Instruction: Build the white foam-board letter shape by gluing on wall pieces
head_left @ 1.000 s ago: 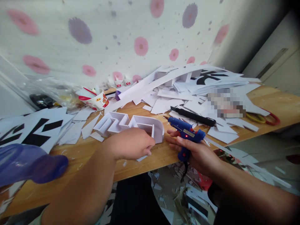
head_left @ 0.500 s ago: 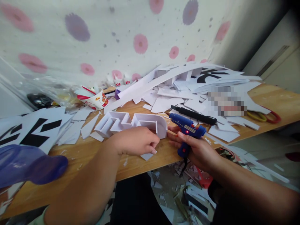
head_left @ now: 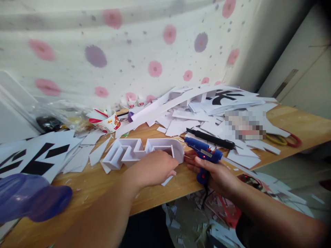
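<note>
A white hollow letter-like shape [head_left: 117, 156] with upright walls and a rounded right end stands on the wooden table. My left hand [head_left: 155, 168] lies over its near right side, fingers curled down and closed at the wall; the fingertips are partly hidden. In my right hand [head_left: 217, 174] is a blue glue gun [head_left: 204, 150] with a small red light on, its nozzle pointing up and left. The outstretched fingers of that hand reach the rounded end of the shape. A small white scrap [head_left: 167, 181] shows just below my left hand.
Behind the glue gun lies a black utility knife [head_left: 210, 138] on heaped white offcuts [head_left: 181, 127]. Red-and-yellow-handled scissors [head_left: 293, 138] are at right. A paper cup [head_left: 110, 124] stands at back left. Printed sheets [head_left: 62, 137] and a purple translucent item [head_left: 33, 198] occupy the left.
The camera view has tilted up, so the table sits lower. My left hand has shifted slightly right along the shape. The right hand still holds the glue gun at the rounded end.
</note>
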A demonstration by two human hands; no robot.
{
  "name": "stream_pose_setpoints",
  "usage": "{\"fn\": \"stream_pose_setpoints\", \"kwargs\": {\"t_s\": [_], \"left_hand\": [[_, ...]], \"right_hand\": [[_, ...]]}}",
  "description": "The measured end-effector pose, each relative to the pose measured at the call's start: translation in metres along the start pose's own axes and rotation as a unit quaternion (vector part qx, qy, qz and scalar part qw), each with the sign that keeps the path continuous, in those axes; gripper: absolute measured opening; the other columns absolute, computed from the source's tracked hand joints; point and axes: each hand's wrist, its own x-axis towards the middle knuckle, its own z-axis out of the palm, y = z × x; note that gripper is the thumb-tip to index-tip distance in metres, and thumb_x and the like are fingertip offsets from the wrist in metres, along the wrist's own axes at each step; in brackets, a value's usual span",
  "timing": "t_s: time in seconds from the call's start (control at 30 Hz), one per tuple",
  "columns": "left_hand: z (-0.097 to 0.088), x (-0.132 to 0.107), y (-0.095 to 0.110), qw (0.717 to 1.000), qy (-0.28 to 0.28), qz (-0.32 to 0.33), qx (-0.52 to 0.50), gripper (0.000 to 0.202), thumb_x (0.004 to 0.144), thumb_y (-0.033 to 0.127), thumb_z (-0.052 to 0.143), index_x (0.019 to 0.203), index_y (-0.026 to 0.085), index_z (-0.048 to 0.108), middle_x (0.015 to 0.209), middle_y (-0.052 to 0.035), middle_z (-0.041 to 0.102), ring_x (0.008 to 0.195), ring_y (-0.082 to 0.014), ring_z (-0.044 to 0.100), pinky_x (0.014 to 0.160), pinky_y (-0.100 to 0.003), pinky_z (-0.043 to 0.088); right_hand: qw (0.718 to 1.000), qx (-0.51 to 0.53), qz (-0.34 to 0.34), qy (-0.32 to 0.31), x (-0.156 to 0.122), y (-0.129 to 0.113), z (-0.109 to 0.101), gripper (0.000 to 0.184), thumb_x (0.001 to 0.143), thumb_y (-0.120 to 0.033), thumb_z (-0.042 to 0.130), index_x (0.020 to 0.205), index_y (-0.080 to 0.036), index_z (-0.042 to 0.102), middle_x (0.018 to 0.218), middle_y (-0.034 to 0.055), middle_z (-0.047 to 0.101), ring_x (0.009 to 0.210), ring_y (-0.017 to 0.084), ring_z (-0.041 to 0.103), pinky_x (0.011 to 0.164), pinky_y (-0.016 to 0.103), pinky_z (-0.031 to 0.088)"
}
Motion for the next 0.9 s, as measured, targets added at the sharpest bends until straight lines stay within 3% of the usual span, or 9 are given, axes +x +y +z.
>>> {"fn": "stream_pose_setpoints", "kwargs": {"t_s": [0.3,0.4,0.5,0.63,0.8,0.9], "left_hand": [[-0.008,-0.004,-0.002,1.000,0.007,0.001,-0.016,0.017,0.091,0.030,0.054,0.083,0.020,0.064,0.080,-0.0023,0.068,0.072,-0.0187,0.060,0.058,-0.027,0.033],[-0.006,-0.004,0.000,1.000,0.011,-0.006,-0.014,0.015,0.090,0.030,0.054,0.085,0.020,0.064,0.080,-0.0023,0.068,0.071,-0.0186,0.059,0.057,-0.027,0.032],[-0.005,-0.005,0.002,1.000,0.019,-0.002,-0.011,0.016,0.090,0.031,0.055,0.086,0.020,0.064,0.080,-0.0032,0.068,0.071,-0.0198,0.060,0.056,-0.027,0.031],[-0.005,-0.007,0.000,0.999,0.030,0.017,-0.029,0.017,0.088,0.029,0.056,0.077,0.019,0.064,0.078,-0.0030,0.068,0.074,-0.0203,0.062,0.060,-0.028,0.037],[0.011,0.003,-0.004,0.994,0.097,0.037,-0.033,0.012,0.087,0.025,0.056,0.086,0.017,0.065,0.100,-0.0083,0.069,0.093,-0.0242,0.063,0.078,-0.033,0.045],[0.026,0.013,-0.002,0.992,0.121,0.029,-0.021,0.016,0.088,0.025,0.054,0.093,0.015,0.064,0.102,-0.0122,0.069,0.093,-0.0270,0.063,0.080,-0.037,0.047]], "right_hand": [[1.000,-0.006,-0.004,-0.005,0.001,0.005,-0.005,0.035,0.071,-0.037,0.080,0.101,-0.022,0.071,0.113,0.0081,0.069,0.115,0.029,0.059,0.104,0.045,0.039],[0.999,-0.026,-0.033,-0.010,0.001,0.004,-0.005,0.034,0.073,-0.037,0.078,0.103,-0.023,0.071,0.113,0.0076,0.069,0.115,0.028,0.059,0.105,0.045,0.037],[0.992,-0.088,-0.088,0.001,-0.002,-0.007,-0.001,0.033,0.076,-0.039,0.076,0.105,-0.025,0.070,0.118,0.0068,0.067,0.112,0.026,0.060,0.103,0.043,0.040],[0.981,-0.160,-0.113,-0.011,-0.007,-0.032,0.015,0.031,0.078,-0.042,0.073,0.105,-0.026,0.069,0.119,0.0073,0.066,0.098,0.025,0.066,0.086,0.040,0.050],[0.988,-0.129,-0.089,-0.004,-0.002,-0.046,0.030,0.035,0.068,-0.043,0.080,0.096,-0.024,0.072,0.116,0.0081,0.068,0.106,0.027,0.062,0.090,0.040,0.048],[0.988,-0.135,-0.078,0.010,0.006,-0.043,0.029,0.033,0.066,-0.039,0.082,0.094,-0.024,0.072,0.113,0.0066,0.069,0.106,0.026,0.062,0.093,0.040,0.046]]}}
